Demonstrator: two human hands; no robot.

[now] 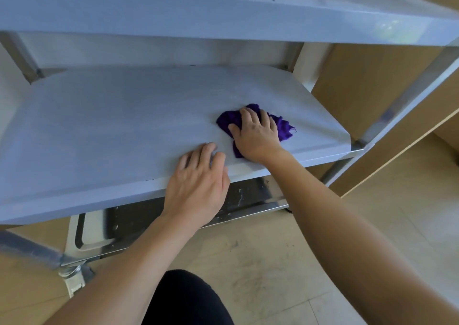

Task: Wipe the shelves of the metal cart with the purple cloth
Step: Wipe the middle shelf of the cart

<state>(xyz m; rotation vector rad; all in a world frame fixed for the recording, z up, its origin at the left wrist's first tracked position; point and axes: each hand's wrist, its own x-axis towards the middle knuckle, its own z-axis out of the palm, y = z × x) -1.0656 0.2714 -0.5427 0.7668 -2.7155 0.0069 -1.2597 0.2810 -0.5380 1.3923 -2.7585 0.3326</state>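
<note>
Pressing the purple cloth (283, 129) under spread fingers of the right hand (255, 135), right of centre on the middle shelf (111, 125), bracing with the flat, empty left hand (196, 185) just beside, with most of the shelf lying towards frame left.

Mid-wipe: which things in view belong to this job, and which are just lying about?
Job: purple cloth under the right hand; left hand resting on the middle shelf; top shelf; bottom shelf.
Just there: brown panels; tiled floor.
</note>
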